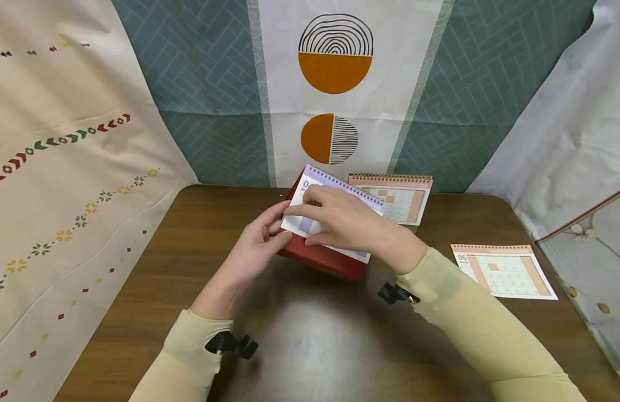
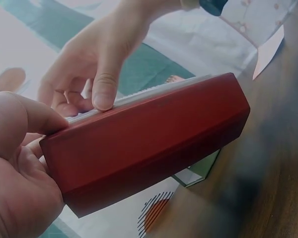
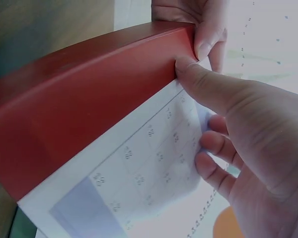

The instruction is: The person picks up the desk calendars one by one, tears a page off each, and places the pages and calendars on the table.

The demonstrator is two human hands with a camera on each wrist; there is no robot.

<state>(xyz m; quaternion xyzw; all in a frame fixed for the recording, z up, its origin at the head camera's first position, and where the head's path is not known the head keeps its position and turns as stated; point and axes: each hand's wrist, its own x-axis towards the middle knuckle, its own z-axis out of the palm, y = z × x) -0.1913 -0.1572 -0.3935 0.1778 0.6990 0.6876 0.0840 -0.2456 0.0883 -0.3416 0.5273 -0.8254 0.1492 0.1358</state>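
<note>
A red-based desk calendar (image 1: pixel 330 261) with a purple-topped spiral page is held tilted above the table. My left hand (image 1: pixel 254 245) grips its left end, thumb on the front and fingers behind. My right hand (image 1: pixel 342 219) is over the page. In the right wrist view, its thumb (image 3: pixel 203 82) touches the red base near the page's lower edge, while the other fingers are bent over the printed page (image 3: pixel 154 158). No page is visibly pinched between them. The left wrist view shows the red underside (image 2: pixel 149 139) and that same thumb at the page edge.
Behind it on the wooden table (image 1: pixel 310 340) stands a second spiral calendar (image 1: pixel 404 202) with a pink-orange page. A loose calendar sheet (image 1: pixel 510 273) marked 05 lies at the right. Patterned cloth (image 1: pixel 214 111) hangs behind the table and along both sides.
</note>
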